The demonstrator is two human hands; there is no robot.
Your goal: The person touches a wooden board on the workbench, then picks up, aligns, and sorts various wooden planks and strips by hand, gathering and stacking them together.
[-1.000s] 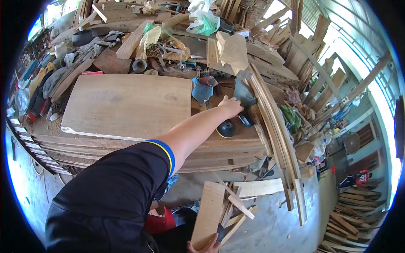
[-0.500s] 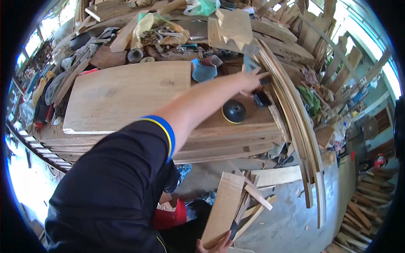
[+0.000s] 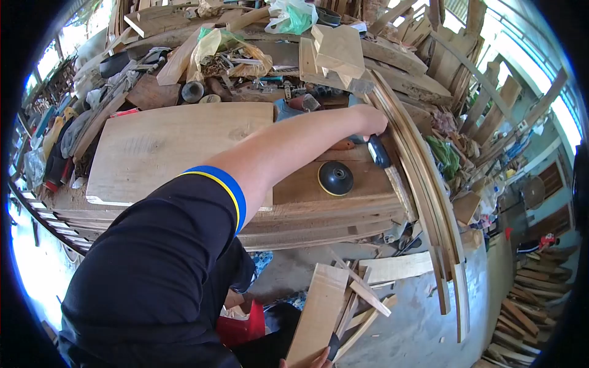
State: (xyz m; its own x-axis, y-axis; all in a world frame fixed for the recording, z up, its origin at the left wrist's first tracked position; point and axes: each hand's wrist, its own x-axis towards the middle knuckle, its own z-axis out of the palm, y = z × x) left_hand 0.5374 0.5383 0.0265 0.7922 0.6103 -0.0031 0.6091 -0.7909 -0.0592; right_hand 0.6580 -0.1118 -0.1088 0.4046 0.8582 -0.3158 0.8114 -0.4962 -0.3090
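1. the left hand (image 3: 370, 120) is sitting between 1 and 2 o'clock, with 12 marking the top of the view; its arm is crossing from 8 o'clock.
2. its fingers are mostly hiding behind the back of the hand, so one cannot tell whether they are grasping anything.
3. the dark blue tool (image 3: 380, 152) is lying just below that hand, at 2 o'clock; whether the two are touching is staying unclear.
4. the black disc (image 3: 335, 178) is lying on the bench (image 3: 368, 182) at 3 o'clock, apart from the hand.
5. the long strips (image 3: 423, 178) are running from 1 o'clock down to between 4 and 5, passing just beside the left hand.
6. the right hand (image 3: 320, 359) is grasping the board (image 3: 317, 310) by its lower end at 6 o'clock, fingers bending around its right edge.
7. the board is slanting, its top pointing toward 1 o'clock.
8. the offcuts (image 3: 366, 297) are lying in a loose heap at 5 o'clock, near the board.
9. the wide panel (image 3: 165, 153) is lying flat between 9 and 10 o'clock, partly behind the left arm.
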